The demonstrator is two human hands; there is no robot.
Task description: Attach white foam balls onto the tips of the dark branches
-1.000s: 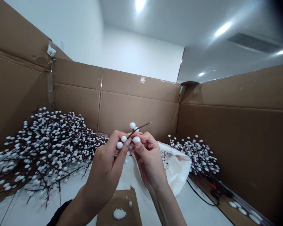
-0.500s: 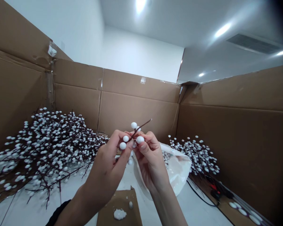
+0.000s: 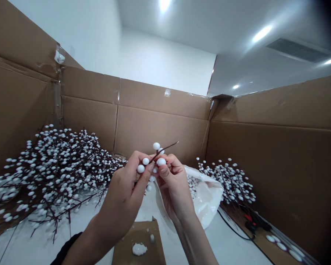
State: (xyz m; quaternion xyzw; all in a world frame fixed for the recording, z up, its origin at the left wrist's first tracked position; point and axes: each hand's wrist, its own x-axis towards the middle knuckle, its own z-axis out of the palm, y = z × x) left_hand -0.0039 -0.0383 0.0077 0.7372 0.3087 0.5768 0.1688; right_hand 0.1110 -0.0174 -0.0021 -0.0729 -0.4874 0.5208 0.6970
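Observation:
Between both hands, above the table, is a brown artificial berry stem [image 3: 168,147] with several white berries on it. My left hand [image 3: 127,191] is closed, thumb and forefinger pinching the stem. My right hand [image 3: 175,187] is closed too, its thumb and forefinger around a white berry [image 3: 161,162] beside the stem. More berries hang just below the fingers. Under the hands lies a piece of cardboard [image 3: 121,243] bearing a blob of white paste [image 3: 139,249]. Behind my right hand is a white plastic bag [image 3: 209,195] with loose white berries in it.
A large heap of white-berried branches [image 3: 68,165] fills the left side. A smaller bunch [image 3: 231,180] lies at the right, near a black cable [image 3: 233,230] and several white ovals [image 3: 283,246]. Cardboard walls [image 3: 160,129] surround the white table [image 3: 99,221].
The berry by my right fingertips has shifted slightly left, toward the stem. Both hands keep their grip and have barely moved.

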